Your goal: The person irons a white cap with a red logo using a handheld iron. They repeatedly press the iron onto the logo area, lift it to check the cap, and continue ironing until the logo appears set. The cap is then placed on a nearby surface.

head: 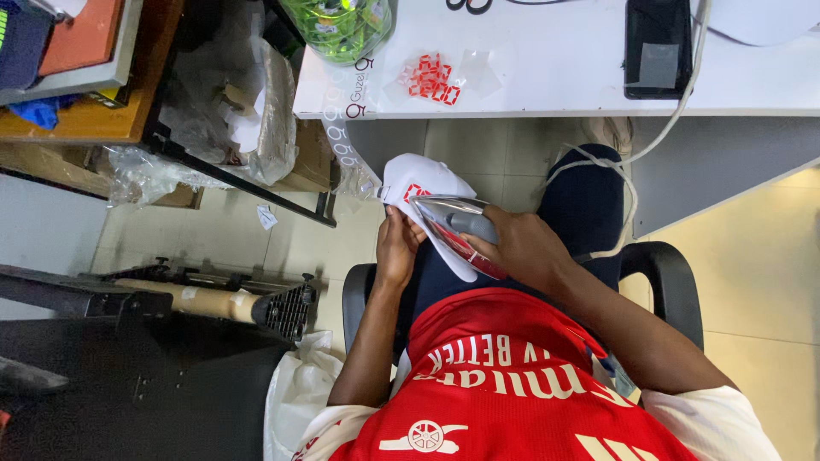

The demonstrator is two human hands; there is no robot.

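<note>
Head view, looking straight down at a seated person in a red jersey with white lettering, in a black armchair [675, 282].

The right hand [521, 248] is closed around the grey handle of a clothes iron [457, 230], its fingers wrapped over the top. The iron's pointed tip faces up and to the left, and its flat plate seems to press down on a white cloth [418, 183] with a small red mark. The cloth is bunched over the person's knee, probably so that the leg serves as a firm pad under the iron.

The left hand [397, 248] grips the near edge of the cloth just beside the iron, fingers curled, apparently pulling it taut and keeping it from sliding.

A white cord [632, 183] runs from the iron across the dark trouser leg and up to the white counter [547, 94] at the top of the view.

On the counter, well apart from the hands, lie a cluster of small red cut-out shapes [433, 78] on clear film, a clear bag of green items [342, 26] and a flat black device [658, 47].

At left are crumpled clear plastic wrapping [248, 111], a wooden shelf [94, 119] and a brown cardboard roll [196, 299] on a black machine.
</note>
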